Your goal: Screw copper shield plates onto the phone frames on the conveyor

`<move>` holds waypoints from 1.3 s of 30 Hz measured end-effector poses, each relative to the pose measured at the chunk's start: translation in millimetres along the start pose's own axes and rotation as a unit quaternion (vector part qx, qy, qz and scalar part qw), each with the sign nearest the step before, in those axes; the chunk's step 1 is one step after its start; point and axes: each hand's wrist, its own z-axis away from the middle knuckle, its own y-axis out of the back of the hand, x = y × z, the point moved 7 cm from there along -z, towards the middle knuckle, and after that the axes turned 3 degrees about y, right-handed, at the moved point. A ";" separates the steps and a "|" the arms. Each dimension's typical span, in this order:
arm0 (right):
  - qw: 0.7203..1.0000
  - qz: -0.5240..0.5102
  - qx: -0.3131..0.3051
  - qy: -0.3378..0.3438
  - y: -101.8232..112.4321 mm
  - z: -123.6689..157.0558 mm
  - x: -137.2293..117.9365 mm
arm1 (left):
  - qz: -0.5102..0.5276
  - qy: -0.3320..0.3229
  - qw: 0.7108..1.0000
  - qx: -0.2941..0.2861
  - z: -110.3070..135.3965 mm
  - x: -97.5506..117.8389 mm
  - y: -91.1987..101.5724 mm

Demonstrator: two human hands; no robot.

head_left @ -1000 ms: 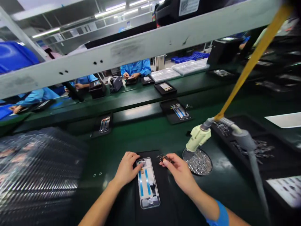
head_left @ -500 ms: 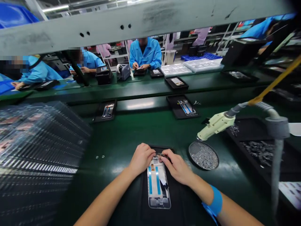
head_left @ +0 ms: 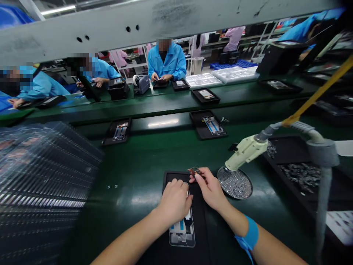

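Note:
A phone frame (head_left: 182, 239) with blue strips lies in a black tray (head_left: 200, 221) in front of me. My left hand (head_left: 176, 200) covers the upper part of that frame, its fingers curled downward. Whatever is under those fingertips is hidden. Just past the tray's top right, my right hand (head_left: 211, 187) pinches a small circuit board (head_left: 193, 170) between thumb and fingers, apart from the frame. A blue band (head_left: 250, 232) circles my right wrist.
To the right, a pale green electric screwdriver (head_left: 245, 151) hangs over a round dish (head_left: 235, 184) of small metal parts. Stacked clear plastic trays (head_left: 55, 173) fill the left. Trays with phone frames (head_left: 213, 125) sit ahead. Co-workers in blue (head_left: 167, 62) sit across the bench.
My right hand has lifted the circuit board up and away from the frame's top end. My left hand has shifted down over the frame, covering more of it. The view has turned slightly.

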 end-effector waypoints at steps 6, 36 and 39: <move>1.000 -0.003 -0.013 0.005 -2.7 4.2 -1.4 | -0.039 0.065 0.997 -0.030 -3.9 9.3 -1.1; 0.999 0.013 0.014 0.039 8.6 4.2 -11.7 | 0.040 0.092 0.993 -0.068 -4.7 -12.7 3.8; 0.999 0.011 0.019 0.044 9.2 4.0 -12.4 | 0.051 0.079 0.993 -0.078 -0.2 -13.9 4.7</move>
